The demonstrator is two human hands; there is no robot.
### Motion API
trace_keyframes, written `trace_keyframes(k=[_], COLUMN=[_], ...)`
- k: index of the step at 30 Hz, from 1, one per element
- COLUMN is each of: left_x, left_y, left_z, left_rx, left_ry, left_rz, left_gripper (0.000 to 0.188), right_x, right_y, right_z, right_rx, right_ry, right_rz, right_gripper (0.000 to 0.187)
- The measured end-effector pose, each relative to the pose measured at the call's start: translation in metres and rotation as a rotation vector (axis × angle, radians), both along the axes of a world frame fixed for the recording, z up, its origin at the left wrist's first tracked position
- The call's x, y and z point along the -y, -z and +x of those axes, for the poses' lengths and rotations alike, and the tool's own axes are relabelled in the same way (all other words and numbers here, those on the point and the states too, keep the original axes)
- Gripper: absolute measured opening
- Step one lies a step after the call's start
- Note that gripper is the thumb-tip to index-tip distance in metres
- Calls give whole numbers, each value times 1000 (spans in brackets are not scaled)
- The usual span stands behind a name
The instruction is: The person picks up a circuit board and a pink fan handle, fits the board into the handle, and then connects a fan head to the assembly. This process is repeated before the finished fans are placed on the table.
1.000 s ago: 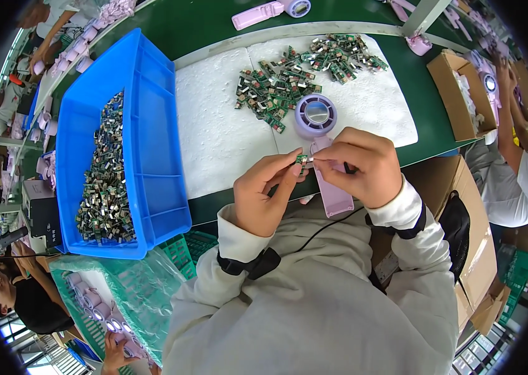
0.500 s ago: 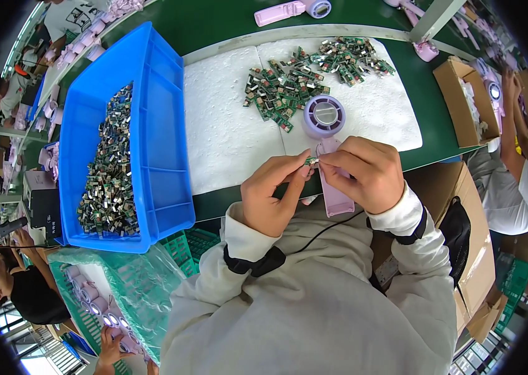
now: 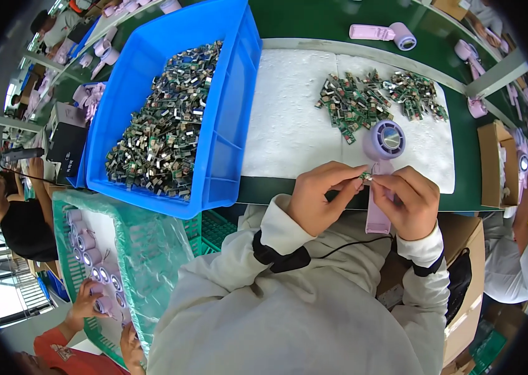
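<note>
My left hand (image 3: 325, 199) pinches a small green circuit board (image 3: 364, 177) between thumb and forefinger. Against it, the closed fingertips of my right hand (image 3: 415, 203) meet the board's edge; what they grip is too small to make out. Just under both hands lies a lilac handheld fan with a round head (image 3: 385, 140) and a pale pink handle (image 3: 377, 215), its handle toward me. My right fingers partly cover the handle. Beyond the fan, a loose heap of circuit boards (image 3: 354, 103) is spread on a white foam sheet (image 3: 292, 106).
A blue bin (image 3: 226, 125) full of circuit boards stands left. Below it, a green crate (image 3: 67, 250) lined with plastic holds fan parts, and a co-worker's hands (image 3: 86, 303) reach in. Another pink fan (image 3: 373, 32) lies at the back. Cardboard boxes (image 3: 493, 165) stand right.
The whole view has swung left, so bin, foam and fan appear further right. Both hands stay pinched together at the circuit board, above the fan handle.
</note>
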State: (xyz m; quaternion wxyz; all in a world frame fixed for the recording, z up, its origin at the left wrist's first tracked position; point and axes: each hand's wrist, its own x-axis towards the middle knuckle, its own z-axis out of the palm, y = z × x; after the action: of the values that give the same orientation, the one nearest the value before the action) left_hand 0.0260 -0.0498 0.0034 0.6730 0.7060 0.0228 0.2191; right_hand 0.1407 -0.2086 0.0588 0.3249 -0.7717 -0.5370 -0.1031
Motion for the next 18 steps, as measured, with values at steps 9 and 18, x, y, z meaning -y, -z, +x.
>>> trace_keyframes(k=[9, 18], left_x=[1, -8], left_y=[1, -7], left_z=[1, -2], left_rx=[-34, -32], left_ry=[90, -15], left_rz=[-148, 80], left_gripper=[30, 29], right_x=[2, -4], right_y=[3, 2], right_z=[3, 4], right_rx=[-7, -7], right_ry=[15, -12], right_rz=[0, -2], right_gripper=[17, 20])
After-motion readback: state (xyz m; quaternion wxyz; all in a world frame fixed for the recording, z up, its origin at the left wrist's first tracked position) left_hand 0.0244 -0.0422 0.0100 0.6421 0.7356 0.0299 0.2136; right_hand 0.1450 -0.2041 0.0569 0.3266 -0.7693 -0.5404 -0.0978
